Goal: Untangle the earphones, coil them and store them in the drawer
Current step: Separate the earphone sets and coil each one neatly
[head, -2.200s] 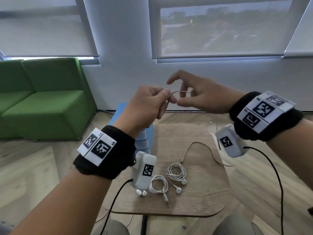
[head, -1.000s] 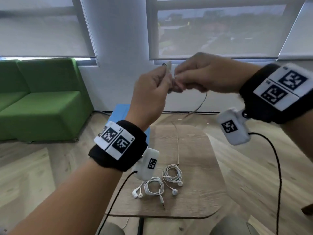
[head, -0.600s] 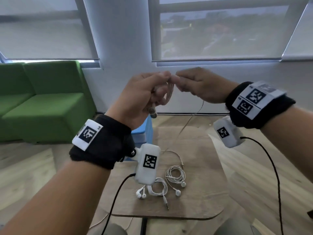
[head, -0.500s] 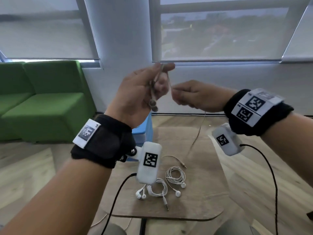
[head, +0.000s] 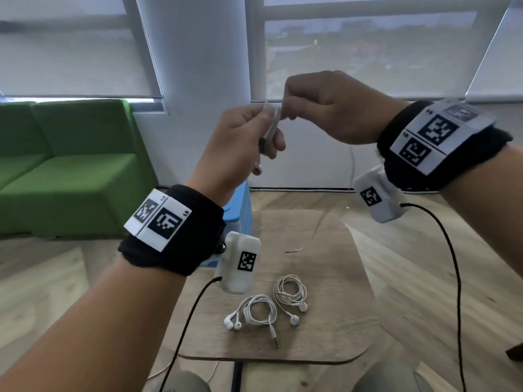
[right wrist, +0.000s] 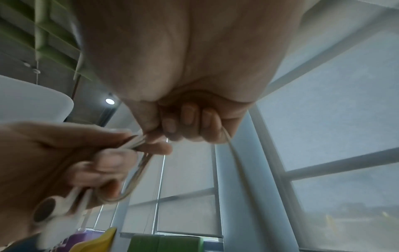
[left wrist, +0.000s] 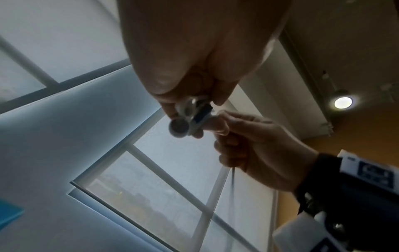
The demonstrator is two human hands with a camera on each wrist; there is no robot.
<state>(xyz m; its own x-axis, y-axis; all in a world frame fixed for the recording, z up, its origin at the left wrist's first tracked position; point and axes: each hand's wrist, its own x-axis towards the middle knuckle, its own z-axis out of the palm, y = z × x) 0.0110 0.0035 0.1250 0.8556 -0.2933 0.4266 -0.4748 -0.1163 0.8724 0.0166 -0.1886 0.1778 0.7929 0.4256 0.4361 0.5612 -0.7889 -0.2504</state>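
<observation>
While two coiled white earphone sets (head: 261, 310) (head: 290, 291) lie at the table's (head: 334, 329) near edge, left hand (head: 240, 142) and right hand (head: 328, 106) pinch a third earphone cable (right wrist: 138, 163) mid-coil above; the drawer is unseen, so storing remains.

Table (head: 334, 278) matt wood-grain; white earphones (head: 256, 312) glossy plastic; sofa (head: 65, 171) green cloth; wristbands (head: 181, 236) blk fabric.

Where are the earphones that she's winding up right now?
In the head view, the earphones are up in the air at centre, pinched between the left hand and right hand.
</observation>
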